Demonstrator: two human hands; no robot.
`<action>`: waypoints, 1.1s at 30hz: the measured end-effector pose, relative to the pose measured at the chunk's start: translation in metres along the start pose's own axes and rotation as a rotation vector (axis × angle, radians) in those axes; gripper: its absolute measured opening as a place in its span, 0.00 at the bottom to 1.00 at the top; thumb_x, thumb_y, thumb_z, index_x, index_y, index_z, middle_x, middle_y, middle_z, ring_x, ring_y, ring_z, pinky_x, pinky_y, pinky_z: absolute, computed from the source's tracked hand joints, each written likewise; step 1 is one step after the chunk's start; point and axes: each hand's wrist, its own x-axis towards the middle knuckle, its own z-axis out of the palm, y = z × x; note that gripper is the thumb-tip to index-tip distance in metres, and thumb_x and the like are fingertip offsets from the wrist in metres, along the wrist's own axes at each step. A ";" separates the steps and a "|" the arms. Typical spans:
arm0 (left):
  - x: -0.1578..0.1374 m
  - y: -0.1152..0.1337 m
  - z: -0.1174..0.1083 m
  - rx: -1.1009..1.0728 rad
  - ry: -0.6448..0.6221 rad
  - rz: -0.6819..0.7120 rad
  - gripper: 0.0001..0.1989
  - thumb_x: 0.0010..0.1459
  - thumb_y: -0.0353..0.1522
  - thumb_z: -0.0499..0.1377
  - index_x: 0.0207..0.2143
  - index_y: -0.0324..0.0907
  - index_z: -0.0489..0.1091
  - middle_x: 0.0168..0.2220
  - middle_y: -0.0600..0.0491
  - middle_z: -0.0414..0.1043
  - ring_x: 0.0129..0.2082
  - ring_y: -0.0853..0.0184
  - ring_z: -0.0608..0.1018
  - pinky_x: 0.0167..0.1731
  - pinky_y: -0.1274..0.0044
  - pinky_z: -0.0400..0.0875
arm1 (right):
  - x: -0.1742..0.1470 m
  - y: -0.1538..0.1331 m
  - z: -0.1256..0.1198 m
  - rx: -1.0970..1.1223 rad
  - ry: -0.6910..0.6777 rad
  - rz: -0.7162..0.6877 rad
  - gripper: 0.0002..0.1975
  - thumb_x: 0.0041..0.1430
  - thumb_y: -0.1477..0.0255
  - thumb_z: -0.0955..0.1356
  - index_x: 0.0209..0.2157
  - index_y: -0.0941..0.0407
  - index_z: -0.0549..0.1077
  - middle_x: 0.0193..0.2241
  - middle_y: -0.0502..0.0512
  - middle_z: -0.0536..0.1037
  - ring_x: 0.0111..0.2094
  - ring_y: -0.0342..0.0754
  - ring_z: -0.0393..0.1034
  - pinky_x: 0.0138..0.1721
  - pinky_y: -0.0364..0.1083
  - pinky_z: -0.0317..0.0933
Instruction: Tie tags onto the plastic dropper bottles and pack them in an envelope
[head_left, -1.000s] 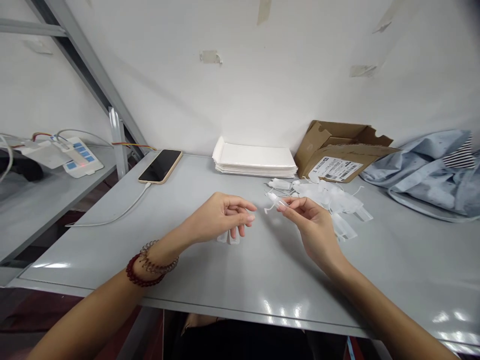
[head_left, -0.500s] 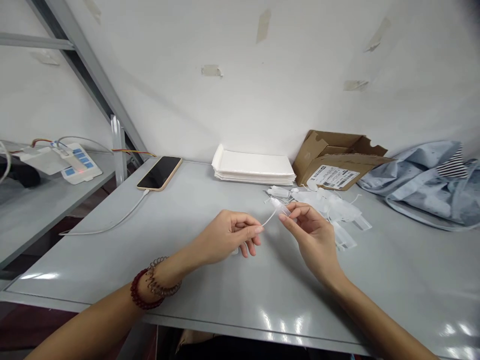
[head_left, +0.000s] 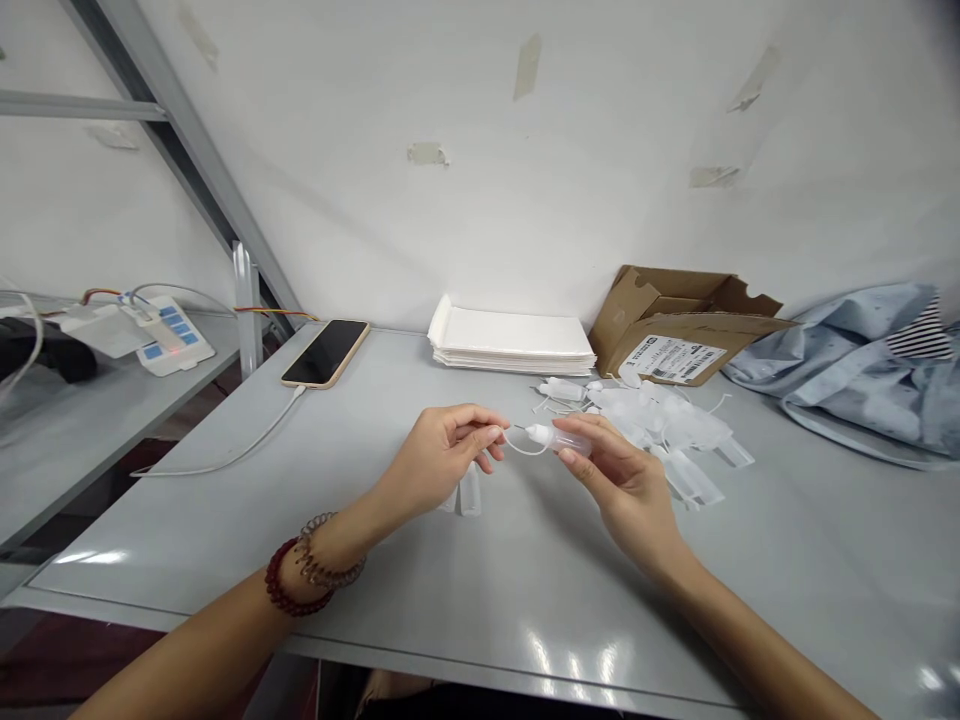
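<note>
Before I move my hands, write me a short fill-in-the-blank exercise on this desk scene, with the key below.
1. The right hand holds a needle-tip bottle whose needle points toward the ____.
2. The white charging cable is plugged into the ____.
3. A white printed label is on the front of the ____.

Missing words: left hand; smartphone; cardboard box.

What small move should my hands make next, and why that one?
Perhaps guide the left hand to the thin tip: it seems to pinch the end of the white strap curving from the small bottle in the right hand, and the tip looks uncovered.
</note>
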 end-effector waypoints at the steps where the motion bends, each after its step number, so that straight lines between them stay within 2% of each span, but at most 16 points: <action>1: -0.001 0.001 0.001 0.005 0.012 0.002 0.09 0.58 0.33 0.58 0.36 0.38 0.74 0.27 0.54 0.73 0.25 0.72 0.75 0.30 0.78 0.72 | 0.000 0.000 0.000 0.002 0.000 -0.008 0.09 0.57 0.69 0.69 0.40 0.48 0.77 0.41 0.54 0.73 0.41 0.48 0.68 0.35 0.46 0.63; 7: -0.003 0.005 0.004 -0.008 0.037 0.000 0.07 0.56 0.34 0.60 0.32 0.38 0.74 0.24 0.55 0.73 0.23 0.74 0.73 0.29 0.80 0.71 | -0.002 -0.001 0.000 -0.011 0.016 -0.026 0.09 0.57 0.71 0.69 0.41 0.47 0.77 0.40 0.53 0.72 0.38 0.45 0.67 0.32 0.44 0.60; 22: -0.004 0.007 0.003 -0.005 0.024 0.033 0.06 0.57 0.32 0.59 0.31 0.39 0.74 0.25 0.57 0.73 0.24 0.76 0.73 0.29 0.83 0.71 | 0.000 -0.001 0.000 -0.028 0.002 -0.077 0.10 0.57 0.73 0.68 0.41 0.48 0.76 0.39 0.53 0.72 0.38 0.45 0.68 0.31 0.44 0.61; 28: -0.004 0.005 0.003 -0.001 0.019 0.030 0.06 0.57 0.32 0.59 0.31 0.38 0.74 0.24 0.56 0.73 0.24 0.75 0.73 0.29 0.83 0.71 | 0.000 -0.002 0.001 -0.121 0.011 -0.169 0.10 0.59 0.75 0.67 0.42 0.50 0.75 0.38 0.53 0.72 0.38 0.45 0.68 0.31 0.43 0.63; 33: -0.004 0.004 0.003 0.036 0.013 0.023 0.06 0.57 0.32 0.59 0.31 0.38 0.74 0.25 0.56 0.73 0.25 0.74 0.73 0.30 0.82 0.71 | -0.001 -0.002 0.002 -0.266 0.033 -0.312 0.12 0.59 0.79 0.66 0.43 0.53 0.74 0.38 0.55 0.72 0.39 0.45 0.68 0.35 0.45 0.64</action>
